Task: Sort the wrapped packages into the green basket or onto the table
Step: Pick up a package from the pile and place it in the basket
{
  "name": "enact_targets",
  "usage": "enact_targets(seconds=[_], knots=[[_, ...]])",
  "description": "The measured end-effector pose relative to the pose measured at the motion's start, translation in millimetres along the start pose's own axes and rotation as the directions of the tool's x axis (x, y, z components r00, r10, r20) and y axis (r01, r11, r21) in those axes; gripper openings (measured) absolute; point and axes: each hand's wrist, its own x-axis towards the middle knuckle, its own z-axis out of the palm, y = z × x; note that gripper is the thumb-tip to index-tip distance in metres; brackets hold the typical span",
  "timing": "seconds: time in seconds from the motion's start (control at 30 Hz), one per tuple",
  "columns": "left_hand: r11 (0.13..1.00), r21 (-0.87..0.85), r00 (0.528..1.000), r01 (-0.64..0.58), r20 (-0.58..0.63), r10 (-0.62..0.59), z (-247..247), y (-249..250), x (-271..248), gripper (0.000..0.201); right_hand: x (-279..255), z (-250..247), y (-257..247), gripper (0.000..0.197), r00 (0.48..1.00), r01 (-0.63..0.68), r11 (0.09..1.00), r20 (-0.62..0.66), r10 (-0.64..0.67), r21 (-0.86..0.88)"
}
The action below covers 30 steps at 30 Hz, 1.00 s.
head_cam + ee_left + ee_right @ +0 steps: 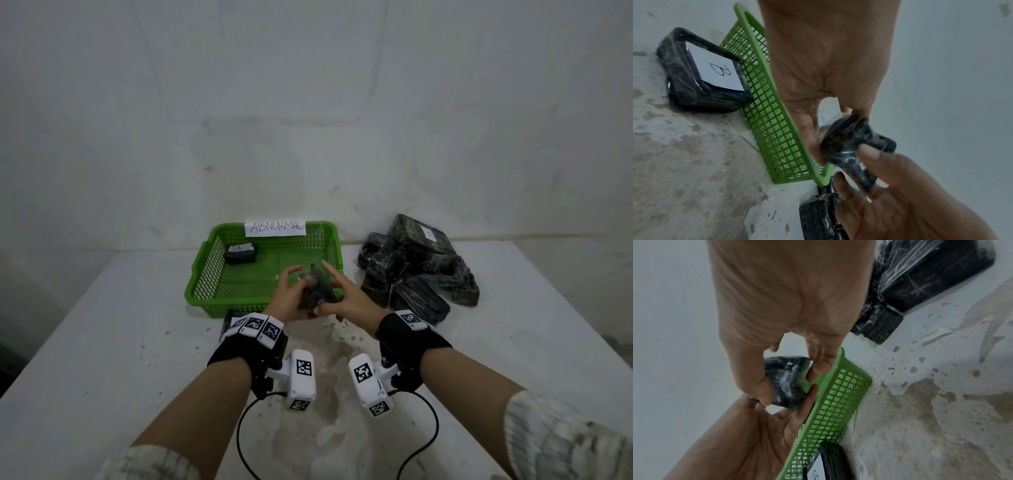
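Observation:
A small black wrapped package (317,289) hangs above the front right corner of the green mesh basket (205,274). Both hands grip it. My left hand (296,287) pinches its left side between thumb and fingers, as the left wrist view shows (835,132). My right hand (334,291) holds its right side with the thumb and curled fingers, index finger stretched forward. In the right wrist view the package (786,369) sits between the right thumb and fingertips (818,368). One package labelled A (239,253) lies in the basket's back left corner.
A pile of several black wrapped packages (416,270) lies on the white table (102,342), right of the basket. A package labelled B (702,71) lies on the table against the basket's front wall. A paper sign reading ABNORMAL (275,228) hangs on the basket's rear rim.

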Motion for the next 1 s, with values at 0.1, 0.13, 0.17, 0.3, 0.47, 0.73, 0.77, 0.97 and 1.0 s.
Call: enact_targets(seconds=[0.1, 0.13, 0.17, 0.3, 0.47, 0.73, 0.77, 0.97, 1.0], knots=[[0.996, -0.049, 0.997, 0.07, 0.048, -0.067, -1.7, 0.3, -5.1, 0.036, -0.9, -0.5, -3.0, 0.064, 0.999, -0.002, 0.999, -0.053, 0.004, 0.032], [0.994, -0.052, 0.992, 0.1, 0.085, -0.095, -2.3, 0.0, -6.4, 0.047, 0.6, 0.0, -1.5, 0.056, 0.997, -0.011, 0.999, -0.077, 0.014, 0.041], [0.991, -0.055, 0.987, 0.119, 0.119, -0.112, -3.1, -0.2, -7.6, 0.053, 1.7, 1.5, -0.4, 0.052, 0.995, -0.028, 0.999, -0.091, 0.032, 0.043], [0.989, -0.053, 0.977, 0.135, 0.173, -0.124, -3.0, 1.3, -9.4, 0.054, 7.5, 7.4, 4.9, 0.035, 0.984, -0.128, 0.988, -0.111, 0.137, 0.083], [0.986, -0.07, 0.974, 0.153, 0.181, -0.138, -0.6, 1.4, -10.5, 0.051, 14.4, 13.4, 5.6, 0.022, 0.975, -0.114, 0.986, -0.176, 0.135, 0.125], [0.993, -0.035, 0.985, 0.117, 0.13, -0.112, -1.2, -7.5, -5.8, 0.046, 11.3, 11.8, 6.0, 0.024, 0.977, -0.105, 0.978, -0.166, 0.136, 0.181], [0.993, -0.043, 0.99, 0.107, 0.101, -0.102, -1.3, -8.6, -4.2, 0.045, 10.9, 10.3, 6.6, 0.027, 0.978, -0.107, 0.974, -0.155, 0.139, 0.199], [0.994, -0.102, 0.999, 0.043, 0.013, -0.042, -2.0, -8.2, 1.5, 0.049, 8.5, 3.1, 11.6, 0.052, 0.986, -0.093, 0.972, -0.115, 0.12, 0.217], [0.996, -0.085, 1.0, 0.016, 0.002, -0.016, -3.7, -8.2, 1.0, 0.057, 7.4, 2.1, 10.9, 0.054, 0.986, -0.09, 0.969, -0.117, 0.12, 0.23]])
